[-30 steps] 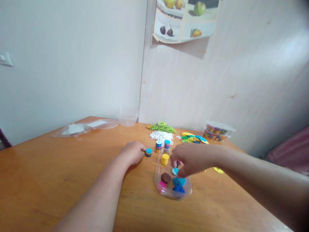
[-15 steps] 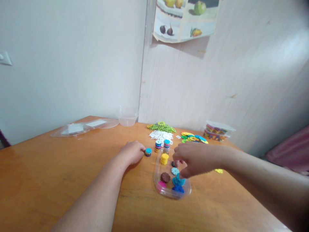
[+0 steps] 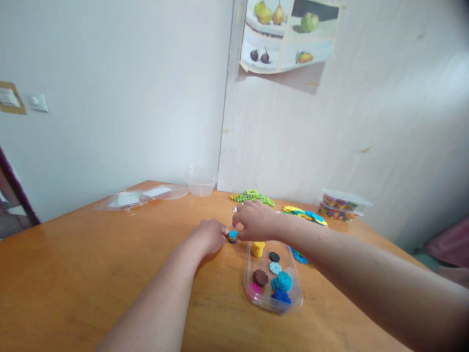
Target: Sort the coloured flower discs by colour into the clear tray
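Note:
My left hand (image 3: 207, 235) rests on the wooden table (image 3: 91, 264), fingers curled against a short stack of discs (image 3: 232, 237) with a blue top. My right hand (image 3: 255, 221) has its fingertips pinched at the top of that same stack. A clear plastic tray (image 3: 295, 303) lies just right of the stack. It holds a yellow stack of discs (image 3: 258, 249), a black disc (image 3: 274, 256), a pale blue disc (image 3: 275, 268), a brown disc (image 3: 260, 277), a pink disc (image 3: 255, 288) and blue discs (image 3: 282, 283).
At the back stand a clear tub (image 3: 201, 181), flat clear lids (image 3: 141, 196), a green pile of discs (image 3: 252, 197), a yellow and blue pile (image 3: 304, 214) and a lidded box of coloured pieces (image 3: 344, 204). A fruit poster (image 3: 289, 34) hangs on the wall.
My right hand has left the tray and moved left to the small stack beside my left hand. The camera has shifted, so the scene sits a little lower and to the right.

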{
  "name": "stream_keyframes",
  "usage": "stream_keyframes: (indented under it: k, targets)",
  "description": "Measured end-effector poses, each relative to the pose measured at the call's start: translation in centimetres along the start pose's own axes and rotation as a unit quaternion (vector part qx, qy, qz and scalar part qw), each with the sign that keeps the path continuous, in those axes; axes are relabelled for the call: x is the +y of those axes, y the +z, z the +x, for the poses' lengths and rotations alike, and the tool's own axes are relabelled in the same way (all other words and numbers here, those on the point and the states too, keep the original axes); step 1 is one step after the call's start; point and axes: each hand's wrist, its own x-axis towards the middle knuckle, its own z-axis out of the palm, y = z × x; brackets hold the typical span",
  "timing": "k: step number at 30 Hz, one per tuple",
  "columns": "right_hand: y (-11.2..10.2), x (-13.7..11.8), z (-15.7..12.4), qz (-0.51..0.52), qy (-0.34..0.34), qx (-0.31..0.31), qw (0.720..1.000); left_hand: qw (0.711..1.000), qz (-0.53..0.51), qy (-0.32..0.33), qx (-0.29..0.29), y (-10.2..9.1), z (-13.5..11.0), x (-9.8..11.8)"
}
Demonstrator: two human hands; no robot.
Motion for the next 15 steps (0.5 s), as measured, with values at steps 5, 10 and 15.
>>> stream_keyframes:
  k: [5,10,15]
  targets:
    - [1.1,-0.6,1.9,-0.026,-0.009,-0.029,0.999,1.0,-0.013,-0.006,-0.004,0.4,0.1,-0.3]
    - [1.7,-0.6,2.5,-0.032,-0.01,-0.045,0.998,1.0,0.008,-0.001,0.001,0.5,0.2,-0.4]
    - [1.8,-0.4,2.8,-0.023,-0.008,-0.047,0.999,1.0,0.029,-0.007,0.005,0.4,0.1,-0.3]
